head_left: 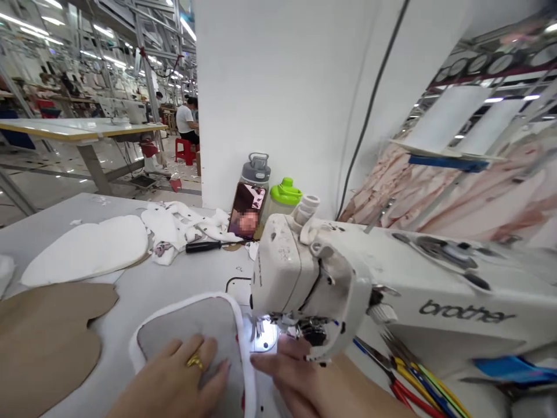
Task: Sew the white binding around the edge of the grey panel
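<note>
The grey fabric piece (195,331), edged in white binding, lies flat just left of the sewing machine (313,278), its long axis running from the near edge away, rounded end pointing far. The left hand (174,377) presses flat on it, fingers spread. The right hand (296,377), fingers extended together, touches its bound edge under the machine head.

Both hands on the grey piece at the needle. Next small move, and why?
Probably ease the grey piece forward under the needle area. The left hand lies flat on it, the right hand pinches its white edge beside the lit plate of the sewing machine.
</note>
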Motion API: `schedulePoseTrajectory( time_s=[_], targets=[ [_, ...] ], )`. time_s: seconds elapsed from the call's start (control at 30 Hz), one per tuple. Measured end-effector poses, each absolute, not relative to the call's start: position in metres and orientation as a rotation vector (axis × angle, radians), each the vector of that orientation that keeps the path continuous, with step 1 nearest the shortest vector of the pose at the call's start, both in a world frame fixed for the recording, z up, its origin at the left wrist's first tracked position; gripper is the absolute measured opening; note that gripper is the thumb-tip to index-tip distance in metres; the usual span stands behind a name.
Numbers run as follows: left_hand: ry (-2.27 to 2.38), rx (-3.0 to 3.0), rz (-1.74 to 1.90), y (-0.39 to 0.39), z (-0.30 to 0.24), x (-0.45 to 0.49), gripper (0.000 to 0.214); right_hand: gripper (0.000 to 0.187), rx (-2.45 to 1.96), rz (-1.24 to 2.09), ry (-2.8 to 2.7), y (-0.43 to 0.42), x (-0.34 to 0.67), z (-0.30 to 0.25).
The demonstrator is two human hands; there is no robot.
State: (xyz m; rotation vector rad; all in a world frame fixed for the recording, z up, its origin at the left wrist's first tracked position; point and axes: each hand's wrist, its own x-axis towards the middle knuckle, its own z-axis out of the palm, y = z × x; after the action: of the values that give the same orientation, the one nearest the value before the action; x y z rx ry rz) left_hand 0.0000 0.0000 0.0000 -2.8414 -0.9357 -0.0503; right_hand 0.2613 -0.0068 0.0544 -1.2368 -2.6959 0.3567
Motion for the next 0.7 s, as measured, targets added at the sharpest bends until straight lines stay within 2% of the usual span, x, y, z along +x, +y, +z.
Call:
schedulePoseTrajectory(
  time_s=[0.13, 0.3, 0.4, 0.53, 0.7],
  targets=[
    [-0.862, -2.924, -0.107, 0.027, 0.017, 0.021, 0.040, 0.021, -1.228, 0.405, -2.654, 0.000, 0.255, 0.034],
    [-0.847, -3.110, -0.167, 0.047, 0.031, 0.019, 0.039, 0.030, -1.371, 0.247, -2.453, 0.002, 0.259, -0.016],
    [-0.858, -3.160, -0.275, 0.050, 0.035, 0.016, 0.036, 0.037, -1.484, 0.298, -2.448, -0.002, 0.265, -0.037],
    [-0.734, -3.053, -0.454, 0.052, 0.033, 0.019, 0.035, 0.036, -1.581, 0.401, -2.422, -0.006, 0.269, -0.040],
    [-0.659, -2.990, -0.386, 0.055, 0.031, 0.025, 0.032, 0.036, -1.563, 0.362, -2.345, -0.006, 0.268, -0.034]
  ],
)
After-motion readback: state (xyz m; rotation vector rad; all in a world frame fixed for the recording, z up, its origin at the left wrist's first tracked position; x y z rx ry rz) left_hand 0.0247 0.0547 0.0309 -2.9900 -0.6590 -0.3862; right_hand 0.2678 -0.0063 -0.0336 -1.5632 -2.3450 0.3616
